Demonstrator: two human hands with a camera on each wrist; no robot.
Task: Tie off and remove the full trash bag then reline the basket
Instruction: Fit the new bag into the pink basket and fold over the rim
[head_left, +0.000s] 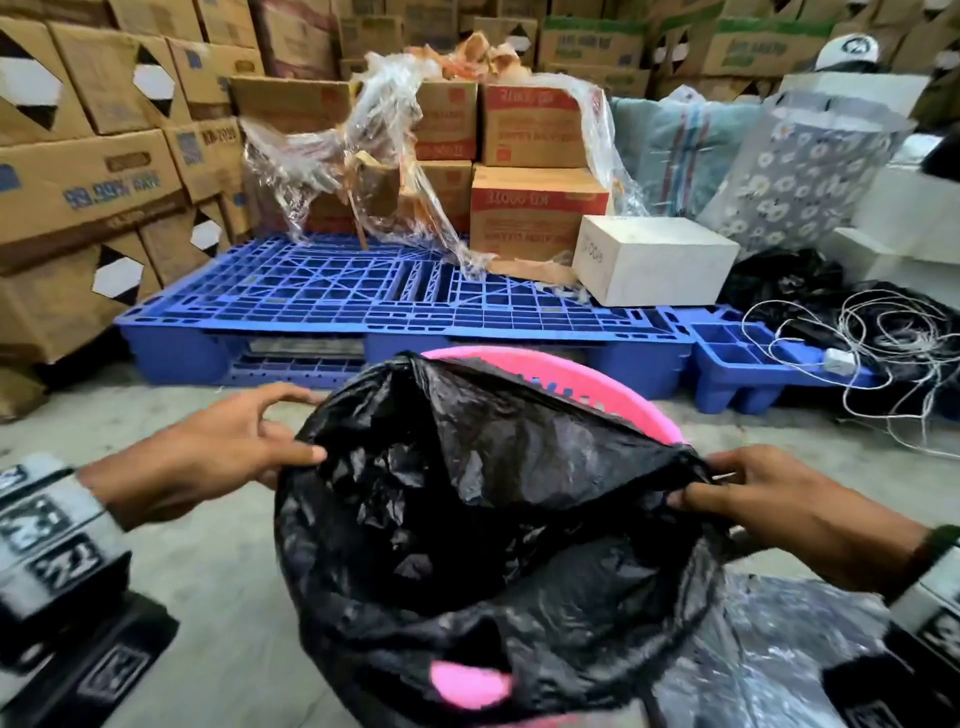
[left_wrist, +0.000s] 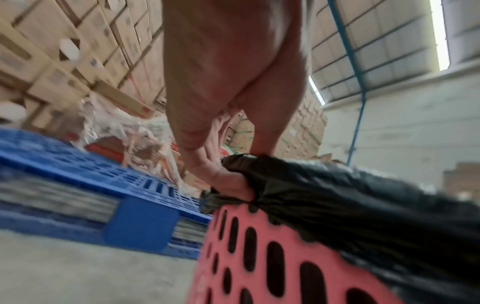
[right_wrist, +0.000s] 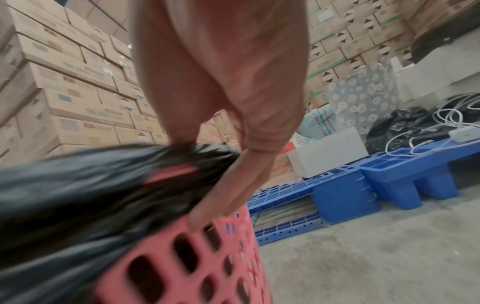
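Note:
A pink perforated basket (head_left: 613, 395) stands on the concrete floor in front of me, lined with a black trash bag (head_left: 467, 519) whose mouth is stretched open. My left hand (head_left: 244, 441) pinches the bag's left rim between thumb and fingers. My right hand (head_left: 753, 499) grips the bunched right rim. In the left wrist view the left hand (left_wrist: 228, 174) holds the black bag (left_wrist: 363, 205) just above the basket wall (left_wrist: 259, 257). In the right wrist view the right hand (right_wrist: 221, 164) clutches the bag (right_wrist: 91, 195) over the basket (right_wrist: 194, 257), with two fingers hanging down its side.
A blue plastic pallet (head_left: 389, 306) lies just beyond the basket, carrying cardboard boxes (head_left: 535, 213), loose clear wrap (head_left: 363, 150) and a white box (head_left: 654, 260). Tangled white cord (head_left: 878, 332) and black bags (head_left: 789, 280) sit at right. Stacked cartons (head_left: 88, 171) wall the left. A clear plastic sheet (head_left: 779, 649) lies at lower right.

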